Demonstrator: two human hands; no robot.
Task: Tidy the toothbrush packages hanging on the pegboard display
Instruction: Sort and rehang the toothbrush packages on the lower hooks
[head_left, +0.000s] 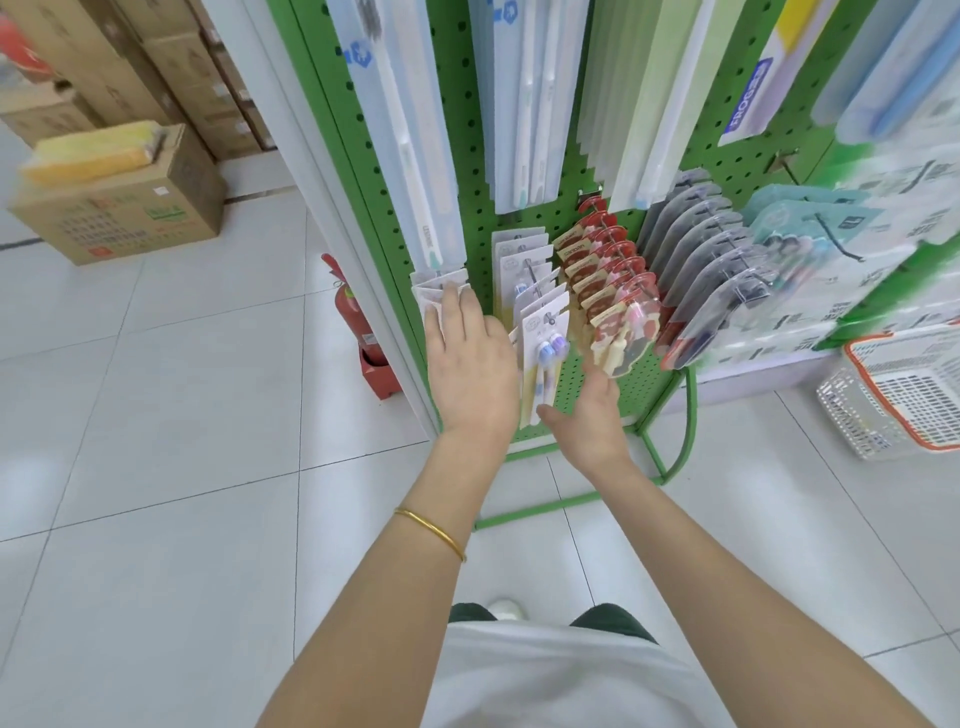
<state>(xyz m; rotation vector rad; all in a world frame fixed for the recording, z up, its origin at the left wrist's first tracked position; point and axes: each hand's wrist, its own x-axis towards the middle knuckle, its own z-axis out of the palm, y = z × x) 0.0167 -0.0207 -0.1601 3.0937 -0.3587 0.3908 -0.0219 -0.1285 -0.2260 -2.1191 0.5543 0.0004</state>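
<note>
On the lower part of a green pegboard (467, 156), seen from the head camera, small toothbrush packs are being carried on pegs in five rows side by side, each row fanned out towards the viewer. At the far left a short stack of white packs (439, 291) is being shown; next to it white cards with blue-and-purple brush heads (540, 312), about six being counted; then red-and-brown packs (613, 280), about eight; then clear grey packs (711, 260), about seven; and last teal packs (810, 234), too blurred to be counted. Several cards in the white and red rows are being left tilted and uneven. Above them, long pale packs (524, 104) are being hung in further rows.

Two hands are being held at the display. The left hand (470, 364) is being kept flat, back upward and fingers straight, with the fingertips being laid on the far-left white stack; nothing is being gripped by it. The right hand (592, 415) is being reached up beneath the front red-and-brown pack, thumb spread wide towards the white cards, fingers stretched out with their tips being hidden behind that pack.

One gold bangle (431, 532) is being worn on the left forearm. One red fire extinguisher (353, 312) is being kept just left of the display, one white basket with an orange rim (898, 400) to the right, and cardboard boxes (119, 208) are being stacked on the tiled floor (182, 467) further left.
</note>
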